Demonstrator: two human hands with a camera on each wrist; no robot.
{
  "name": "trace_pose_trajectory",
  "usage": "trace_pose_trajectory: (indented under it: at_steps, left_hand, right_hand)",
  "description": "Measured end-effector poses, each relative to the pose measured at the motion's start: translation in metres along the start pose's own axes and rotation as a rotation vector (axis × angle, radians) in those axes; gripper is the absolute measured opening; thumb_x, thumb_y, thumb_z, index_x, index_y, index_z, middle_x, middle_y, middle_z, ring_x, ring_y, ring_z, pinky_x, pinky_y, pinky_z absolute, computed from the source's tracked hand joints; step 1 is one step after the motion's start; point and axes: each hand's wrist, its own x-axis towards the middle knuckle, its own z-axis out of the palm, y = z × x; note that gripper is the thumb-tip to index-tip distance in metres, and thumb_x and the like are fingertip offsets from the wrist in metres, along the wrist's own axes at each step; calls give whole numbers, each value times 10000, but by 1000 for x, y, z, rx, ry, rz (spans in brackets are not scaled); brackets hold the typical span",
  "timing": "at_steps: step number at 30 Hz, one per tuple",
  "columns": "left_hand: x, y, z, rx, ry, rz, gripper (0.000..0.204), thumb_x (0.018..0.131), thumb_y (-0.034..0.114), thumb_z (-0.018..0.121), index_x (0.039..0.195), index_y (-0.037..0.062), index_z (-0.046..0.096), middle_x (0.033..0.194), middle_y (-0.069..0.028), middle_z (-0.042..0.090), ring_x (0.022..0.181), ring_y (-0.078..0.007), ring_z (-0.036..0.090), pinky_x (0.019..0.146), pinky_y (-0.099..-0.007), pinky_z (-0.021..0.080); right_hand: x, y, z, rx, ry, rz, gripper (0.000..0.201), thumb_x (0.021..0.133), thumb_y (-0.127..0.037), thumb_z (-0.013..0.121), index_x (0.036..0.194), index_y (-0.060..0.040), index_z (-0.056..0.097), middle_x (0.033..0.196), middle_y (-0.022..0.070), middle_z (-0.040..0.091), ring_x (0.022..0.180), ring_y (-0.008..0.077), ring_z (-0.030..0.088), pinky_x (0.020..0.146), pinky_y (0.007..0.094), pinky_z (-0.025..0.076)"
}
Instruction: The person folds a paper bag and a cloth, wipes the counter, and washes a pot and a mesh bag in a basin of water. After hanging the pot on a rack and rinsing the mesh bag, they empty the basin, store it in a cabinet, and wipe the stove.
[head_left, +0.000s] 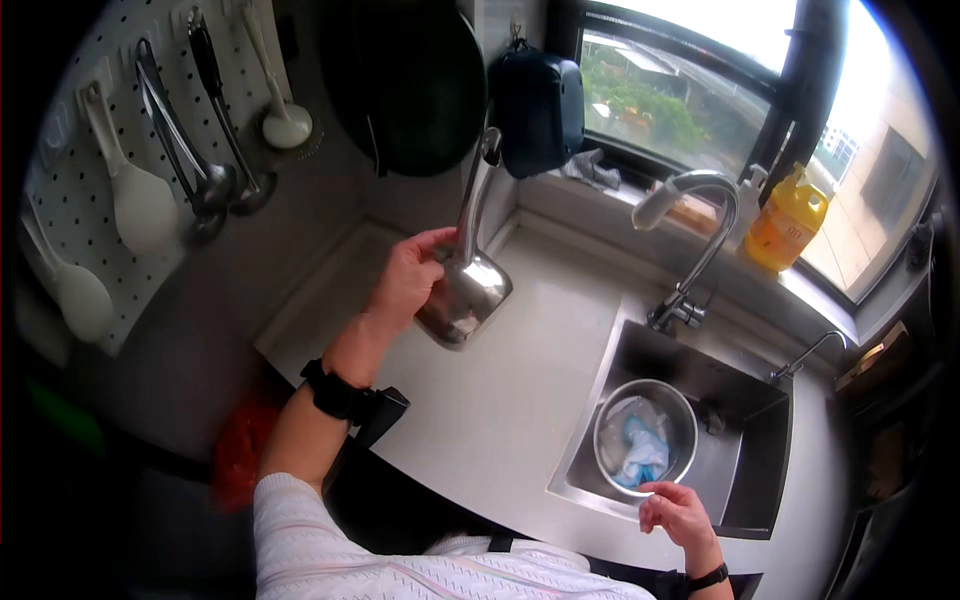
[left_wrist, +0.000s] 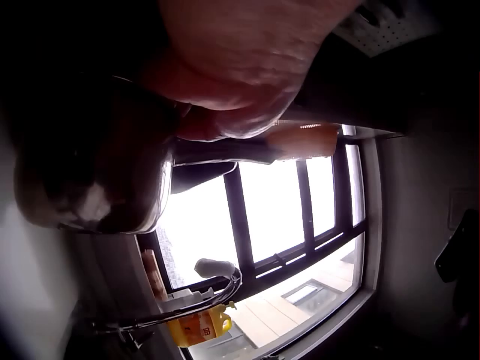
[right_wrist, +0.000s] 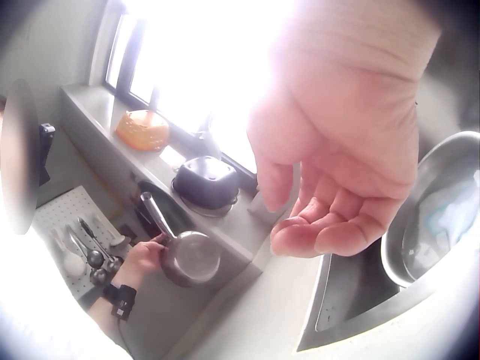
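Observation:
My left hand (head_left: 405, 275) holds a shiny steel saucepan (head_left: 470, 300) over the counter at the left, its fingers at the base of the handle. The pan is tipped so that its long handle (head_left: 480, 190) points up. In the left wrist view the saucepan (left_wrist: 112, 195) is dark and close, partly hidden by the hand (left_wrist: 247, 60). Near the sink's front edge, my right hand (head_left: 680, 515) hangs with fingers loosely curled and nothing in them. Beside it, a round metal basin (head_left: 690, 405) in the sink contains a light-blue and white cloth (head_left: 645, 450) in water.
The sink (head_left: 745, 460) lies at the right, with a curved faucet (head_left: 725, 230) behind it. A yellow jug (head_left: 785, 220) stands on the windowsill. Ladles and spatulas hang on a pegboard (head_left: 60, 140) at the left. A dark green round pan (head_left: 405, 90) hangs on the wall.

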Motion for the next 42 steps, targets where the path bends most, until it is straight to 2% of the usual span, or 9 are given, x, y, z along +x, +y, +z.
trace_pose_trajectory:
  at_steps: [15,24,31,32,33,35,37,39,42]
  left_hand:
    - [151,150,-56,-3,131,254,291,802,287,688,901,15,652,793,-26,624,700,-103,575,648,-233,475]
    - [193,164,-80,-249,-325,-36,238,831,296,645,891,66,654,828,-54,655,721,-144,624,676,-288,521]
    - [239,143,-140,6,-317,-97,383,859,363,583,1079,52,619,1027,-72,642,931,-176,615,826,-306,486]
    - [268,138,-183,371,1,220,408,875,328,565,1175,51,566,1148,-80,595,1049,-167,569,932,-317,430]
    - [275,131,-178,368,-50,182,408,875,328,565,1175,51,566,1148,-80,595,1049,-167,569,932,-317,430]
    - [255,134,-185,867,353,776,360,803,245,599,1072,7,627,1090,-223,596,897,-357,569,777,-435,453]
    - [118,127,-36,1107,760,1029,269,758,155,569,954,-2,663,856,-173,664,725,-300,623,662,-357,489]
    - [91,105,5,898,482,1106,228,804,50,582,985,-86,613,944,-181,629,796,-226,606,712,-278,498]
    - [97,42,44,887,-16,755,438,900,283,519,1304,125,452,1324,-95,459,1236,-200,420,1051,-365,301]
  right_hand:
    - [-2,-2,13,68,83,-30,219,868,-39,534,1044,87,560,726,166,601,615,245,606,553,327,505]
    - [-3,5,20,32,144,16,217,878,-61,527,1042,78,560,735,161,602,622,240,609,563,317,509]
    - [-14,-5,12,-60,110,15,303,892,-169,553,1128,21,542,776,85,607,630,136,606,547,232,490]
    - [-15,-6,7,-52,128,39,308,891,-183,560,1125,15,545,777,79,610,626,127,605,542,226,490]
    - [-18,-9,2,-59,136,29,288,893,-175,554,1116,8,552,777,75,613,620,122,604,541,226,493]
    - [-18,-15,-2,-65,145,26,266,899,-169,535,1102,3,552,778,68,617,613,108,601,539,217,488]
    - [-16,-19,-23,-114,184,50,282,898,-193,539,1102,2,549,774,64,613,614,105,601,537,214,485]
    - [-9,-28,-47,-141,194,58,304,895,-219,545,1106,0,549,768,59,608,613,106,601,532,216,485]
    - [19,-44,-88,-245,254,119,299,895,-197,546,1110,11,544,756,53,596,612,108,588,562,230,497]
